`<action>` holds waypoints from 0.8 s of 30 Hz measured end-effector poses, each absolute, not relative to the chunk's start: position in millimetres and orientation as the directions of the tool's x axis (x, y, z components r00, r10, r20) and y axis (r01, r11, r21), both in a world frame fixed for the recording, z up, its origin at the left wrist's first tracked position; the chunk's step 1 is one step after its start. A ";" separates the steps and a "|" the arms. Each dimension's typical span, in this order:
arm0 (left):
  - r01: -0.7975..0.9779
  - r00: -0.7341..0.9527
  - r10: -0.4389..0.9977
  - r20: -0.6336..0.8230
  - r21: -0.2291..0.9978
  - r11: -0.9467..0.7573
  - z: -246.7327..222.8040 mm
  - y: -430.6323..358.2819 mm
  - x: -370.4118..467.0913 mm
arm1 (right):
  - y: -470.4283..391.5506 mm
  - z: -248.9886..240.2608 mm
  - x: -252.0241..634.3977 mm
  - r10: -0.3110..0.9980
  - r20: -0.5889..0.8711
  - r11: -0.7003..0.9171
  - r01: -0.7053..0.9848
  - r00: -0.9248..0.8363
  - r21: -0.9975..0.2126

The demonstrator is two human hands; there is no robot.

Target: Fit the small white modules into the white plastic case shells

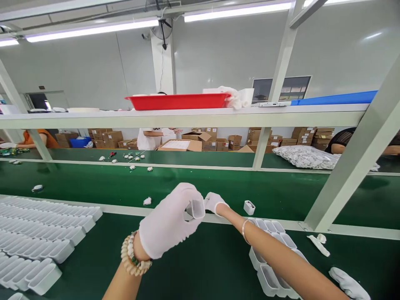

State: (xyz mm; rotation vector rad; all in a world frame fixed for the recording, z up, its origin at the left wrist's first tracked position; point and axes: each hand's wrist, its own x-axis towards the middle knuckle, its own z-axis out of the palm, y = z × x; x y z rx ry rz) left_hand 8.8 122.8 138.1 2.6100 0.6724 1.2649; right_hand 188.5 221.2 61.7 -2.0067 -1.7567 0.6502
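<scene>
My left hand (171,221), in a white glove with a beaded bracelet at the wrist, grips a small white plastic case (196,208) whose open end shows. Beyond it and to its right, my right hand (215,202), also gloved, is closed close to the case; what its fingers hold, if anything, is hidden. Rows of white cases (46,277) cover the left of the green bench. More white cases (268,279) stand under and beside my right forearm. A single case with something dark inside (249,207) sits on the green belt (103,183).
A slanted white post (340,179) rises at the right. Overhead, a shelf (187,118) carries a red tray (178,101). Loose white finger cots or gloves (348,283) lie at lower right. Small white parts (147,201) dot the belt. People work beyond it.
</scene>
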 end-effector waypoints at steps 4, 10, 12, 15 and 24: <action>0.367 0.577 0.474 0.665 0.307 -0.878 137.1 121.6 14.4 | 189.2 81.6 220.5 0.997 0.008 0.054 0.615 -0.078 -0.786; 0.359 0.637 0.420 0.646 0.233 -0.904 138.8 106.7 26.2 | 97.3 93.9 259.8 0.935 0.337 0.356 0.317 -0.114 -0.879; 0.326 0.644 0.387 0.660 0.220 -0.919 137.7 99.7 29.7 | 78.1 89.8 259.7 0.879 0.460 0.475 0.335 -0.129 -0.814; 0.343 0.623 0.387 0.680 0.208 -0.916 135.4 92.8 32.0 | 66.7 85.4 251.9 0.787 0.572 0.616 0.361 -0.232 -0.700; 0.452 0.659 0.452 0.601 0.164 -0.877 133.4 91.9 35.4 | 61.5 106.5 243.6 0.791 0.542 0.588 0.594 -0.283 -0.548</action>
